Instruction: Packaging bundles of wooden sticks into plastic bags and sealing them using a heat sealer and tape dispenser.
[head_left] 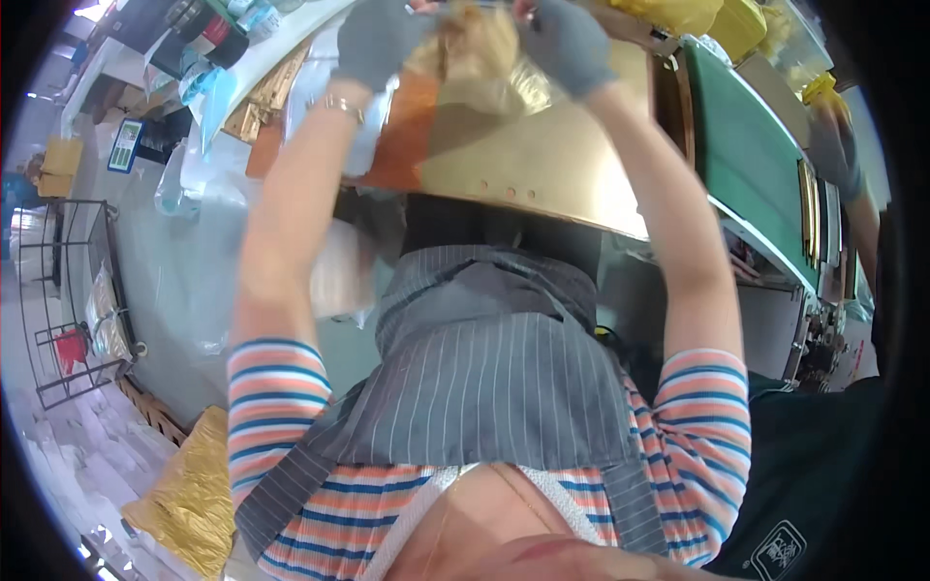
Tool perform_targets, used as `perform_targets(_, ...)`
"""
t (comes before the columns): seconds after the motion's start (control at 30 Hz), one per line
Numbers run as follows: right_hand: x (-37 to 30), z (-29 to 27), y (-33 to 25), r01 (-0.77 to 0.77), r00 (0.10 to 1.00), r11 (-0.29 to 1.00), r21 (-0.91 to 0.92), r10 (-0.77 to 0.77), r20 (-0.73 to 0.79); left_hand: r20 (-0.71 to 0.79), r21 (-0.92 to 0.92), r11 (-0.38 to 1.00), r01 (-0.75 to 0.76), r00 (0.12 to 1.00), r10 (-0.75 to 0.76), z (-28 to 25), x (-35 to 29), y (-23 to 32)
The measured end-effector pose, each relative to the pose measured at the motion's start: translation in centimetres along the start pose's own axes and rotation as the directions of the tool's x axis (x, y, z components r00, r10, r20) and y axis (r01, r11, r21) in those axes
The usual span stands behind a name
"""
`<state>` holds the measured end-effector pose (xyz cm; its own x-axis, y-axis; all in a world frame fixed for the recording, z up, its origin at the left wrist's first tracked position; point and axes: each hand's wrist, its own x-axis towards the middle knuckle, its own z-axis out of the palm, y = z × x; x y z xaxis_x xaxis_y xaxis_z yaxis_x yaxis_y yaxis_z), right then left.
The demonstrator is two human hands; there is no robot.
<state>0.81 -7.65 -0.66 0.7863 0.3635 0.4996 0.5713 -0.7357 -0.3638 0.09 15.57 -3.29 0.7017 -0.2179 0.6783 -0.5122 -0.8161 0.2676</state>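
Note:
At the far edge of the view my two hands, in grey gloves with bare fingertips, are raised over the work surface. A crumpled, shiny golden-tan plastic bag [484, 48] hangs between them, smeared by motion. My left hand [381, 44] grips the bag's upper left edge, and my right hand [567, 44] pinches its upper right edge. The top frame edge partly cuts off the fingers. Beneath the bag lies a flat golden board [542, 165] with an orange-brown section [402, 131] on its left and a few small holes along its near edge.
Left of the board are wooden pieces [262, 111] and a dark tape roll [208, 29]. On the right lies a green-topped surface [741, 145] with yellow bags [736, 29] behind it. Another person's gloved hand [835, 145] is at far right. A wire rack [73, 290] stands at left.

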Motion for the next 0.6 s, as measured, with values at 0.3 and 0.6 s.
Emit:
perform_targets(0.3, 0.3, -6.2, 4.1, -0.456, 0.889, 0.866, 0.205, 0.433, 0.149, 0.604, -0.227, 0.827, 0.514, 0.741, -0.294, -0.6, 5.0, 4.2)
perform_targets(0.6, -1.8, -8.8, 8.7, -0.54, 0.83, 0.765, 0.351, 0.416, 0.371, 0.649, -0.471, 0.73, 0.496, 0.755, -0.095, 0.2, 5.7, 7.1)
